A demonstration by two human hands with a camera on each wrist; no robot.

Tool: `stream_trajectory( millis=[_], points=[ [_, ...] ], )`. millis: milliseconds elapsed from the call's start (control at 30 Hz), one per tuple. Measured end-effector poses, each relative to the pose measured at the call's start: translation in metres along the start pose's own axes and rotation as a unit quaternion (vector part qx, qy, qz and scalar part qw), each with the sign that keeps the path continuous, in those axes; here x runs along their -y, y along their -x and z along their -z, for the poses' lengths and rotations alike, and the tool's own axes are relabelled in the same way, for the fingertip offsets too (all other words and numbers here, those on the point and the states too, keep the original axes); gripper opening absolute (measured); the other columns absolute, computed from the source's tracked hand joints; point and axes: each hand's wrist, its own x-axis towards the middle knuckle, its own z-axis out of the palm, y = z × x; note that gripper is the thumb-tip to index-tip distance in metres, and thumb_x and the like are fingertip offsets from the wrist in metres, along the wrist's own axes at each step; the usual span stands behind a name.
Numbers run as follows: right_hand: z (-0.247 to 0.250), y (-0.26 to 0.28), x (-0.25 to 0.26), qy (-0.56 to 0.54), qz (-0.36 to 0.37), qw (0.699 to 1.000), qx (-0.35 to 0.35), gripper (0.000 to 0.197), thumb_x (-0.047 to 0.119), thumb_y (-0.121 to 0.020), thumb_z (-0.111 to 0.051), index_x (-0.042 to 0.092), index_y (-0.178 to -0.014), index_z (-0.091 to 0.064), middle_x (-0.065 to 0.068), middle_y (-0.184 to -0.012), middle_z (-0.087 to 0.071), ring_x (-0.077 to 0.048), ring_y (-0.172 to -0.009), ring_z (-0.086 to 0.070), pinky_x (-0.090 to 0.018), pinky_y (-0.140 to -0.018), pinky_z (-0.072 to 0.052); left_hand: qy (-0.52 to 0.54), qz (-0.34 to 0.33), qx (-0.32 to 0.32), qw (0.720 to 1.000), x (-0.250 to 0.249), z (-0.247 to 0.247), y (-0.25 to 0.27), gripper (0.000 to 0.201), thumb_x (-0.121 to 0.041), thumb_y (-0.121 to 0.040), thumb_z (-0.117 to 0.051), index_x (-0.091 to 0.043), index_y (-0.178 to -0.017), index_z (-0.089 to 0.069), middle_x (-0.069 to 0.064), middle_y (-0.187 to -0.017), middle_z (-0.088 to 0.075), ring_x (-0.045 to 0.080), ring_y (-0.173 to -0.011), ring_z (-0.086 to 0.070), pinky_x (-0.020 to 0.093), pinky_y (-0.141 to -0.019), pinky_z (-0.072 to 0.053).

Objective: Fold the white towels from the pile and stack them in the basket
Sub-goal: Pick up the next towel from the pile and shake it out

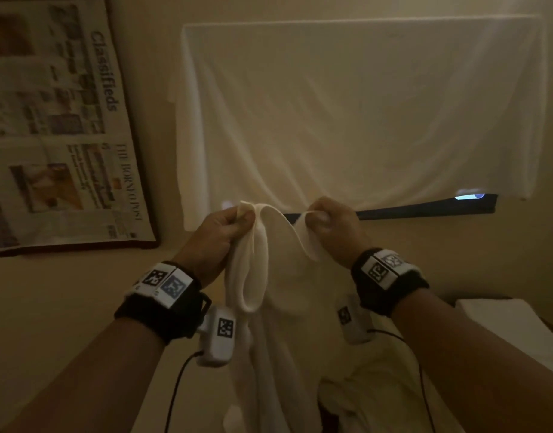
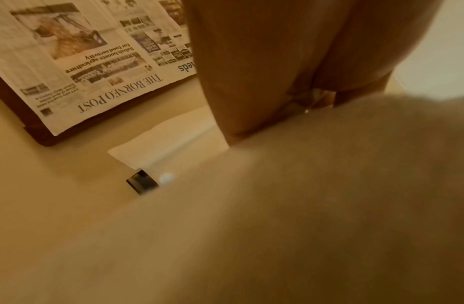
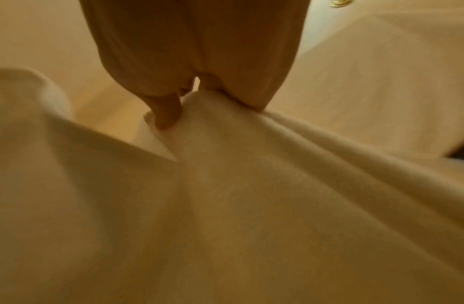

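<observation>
Seen from the head camera in dim, warm light, a person holds a white towel point(image 1: 270, 295) up in the air in front of them with both hands. The left hand point(image 1: 221, 229) pinches one part of the towel's top edge between thumb and curled fingers point(image 1: 244, 217), and the right hand point(image 1: 329, 225) pinches another part of that edge the same way. Between the hands the hemmed edge sags in a short loose curve. Under the left hand the cloth doubles back into a long hanging loop; the rest falls in soft vertical folds, down past the bottom of the view. The fabric looks thick and slightly fuzzy, plain with no pattern, and creamy under this light.

The right wrist camera shows the right thumb and fingers point(image 3: 165, 115) pressed onto a ridge of the towel point(image 3: 225, 195), which spreads out below in broad folds. In the left wrist camera the towel point(image 2: 316, 205) is a blurred pale mass filling the lower right of the view, beneath the left hand point(image 2: 264, 61).

Each wrist wears a black strap with white marker blocks. Beyond the hands, a thin white sheet point(image 1: 362, 104) lies draped over something flat. To the left lies a newspaper point(image 1: 59, 126). More white cloth point(image 1: 378, 392) lies crumpled at lower right, below the right arm.
</observation>
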Motion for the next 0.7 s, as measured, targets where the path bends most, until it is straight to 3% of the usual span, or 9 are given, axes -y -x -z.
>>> stream_trajectory(
  millis=[67,167,233,300,467,567,633,700],
  points=[
    [-0.012,0.0,0.054,-0.026,0.063,0.998,-0.016,0.015,0.015,-0.087,-0.063,0.022,-0.075,-0.06,0.009,-0.071,-0.059,0.002,-0.064,-0.052,-0.009,-0.054,-0.037,0.024,-0.016,-0.004,1.0,-0.005,0.011,0.008,0.027,-0.034,-0.087,-0.058,-0.017,-0.101,-0.073,0.011,-0.101,-0.074,0.028,-0.095,-0.069,0.044,-0.085,-0.054],
    [-0.03,0.009,0.108,-0.032,0.139,0.989,-0.037,0.013,0.014,-0.087,-0.064,0.021,-0.077,-0.062,0.013,-0.071,-0.059,0.006,-0.065,-0.054,-0.005,-0.057,-0.035,0.051,-0.019,0.007,0.998,-0.008,0.023,0.02,0.027,-0.027,-0.094,-0.054,-0.013,-0.111,-0.07,0.011,-0.107,-0.073,0.028,-0.102,-0.068,0.045,-0.091,-0.054],
    [-0.039,0.015,0.124,-0.013,0.146,0.988,-0.042,0.013,0.018,-0.088,-0.066,0.023,-0.076,-0.062,0.015,-0.071,-0.059,0.005,-0.066,-0.055,-0.005,-0.057,-0.036,0.052,-0.005,0.031,0.998,-0.009,0.027,0.028,0.03,-0.019,-0.103,-0.046,-0.007,-0.124,-0.063,0.014,-0.114,-0.071,0.03,-0.106,-0.067,0.045,-0.094,-0.053],
    [-0.04,0.023,0.13,-0.001,0.105,0.993,-0.044,0.016,0.026,-0.088,-0.067,0.021,-0.073,-0.063,0.012,-0.067,-0.059,0.003,-0.061,-0.053,-0.008,-0.053,-0.038,0.04,-0.006,0.042,0.998,-0.013,0.03,0.038,0.031,-0.017,-0.105,-0.043,-0.004,-0.126,-0.061,0.015,-0.114,-0.07,0.028,-0.103,-0.068,0.041,-0.091,-0.056],
    [-0.045,0.071,0.125,-0.001,0.048,0.999,0.008,0.034,0.031,-0.095,-0.058,0.012,-0.067,-0.061,0.006,-0.057,-0.052,-0.001,-0.05,-0.042,-0.02,-0.05,-0.036,-0.026,-0.044,0.02,0.998,-0.028,0.031,0.059,0.02,-0.017,-0.1,-0.052,-0.011,-0.109,-0.069,0.008,-0.096,-0.073,0.017,-0.085,-0.07,0.028,-0.071,-0.057],
    [-0.051,0.102,0.117,0.028,0.004,1.0,0.013,0.032,0.029,-0.093,-0.06,0.004,-0.073,-0.064,-0.01,-0.067,-0.063,-0.013,-0.057,-0.05,-0.031,-0.055,-0.042,-0.054,-0.05,0.009,0.997,-0.033,0.031,0.067,0.022,-0.022,-0.102,-0.049,-0.02,-0.094,-0.07,0.007,-0.093,-0.072,0.021,-0.087,-0.069,0.041,-0.081,-0.058],
    [-0.052,0.119,0.109,0.095,-0.067,0.992,0.041,0.029,0.027,-0.093,-0.059,0.011,-0.07,-0.062,-0.005,-0.066,-0.061,-0.009,-0.058,-0.049,-0.025,-0.052,-0.038,-0.054,-0.048,0.006,0.997,-0.038,0.033,0.071,0.024,-0.026,-0.103,-0.048,-0.02,-0.095,-0.069,0.01,-0.096,-0.072,0.025,-0.092,-0.069,0.048,-0.088,-0.057],
    [-0.049,0.139,0.09,0.146,-0.152,0.976,0.064,0.023,0.029,-0.095,-0.057,0.017,-0.076,-0.063,0.0,-0.071,-0.062,-0.007,-0.062,-0.054,-0.021,-0.051,-0.037,-0.033,-0.044,0.002,0.998,-0.046,0.038,0.075,0.025,-0.027,-0.103,-0.048,-0.018,-0.096,-0.07,0.011,-0.098,-0.073,0.025,-0.092,-0.069,0.048,-0.087,-0.057]
  ],
)
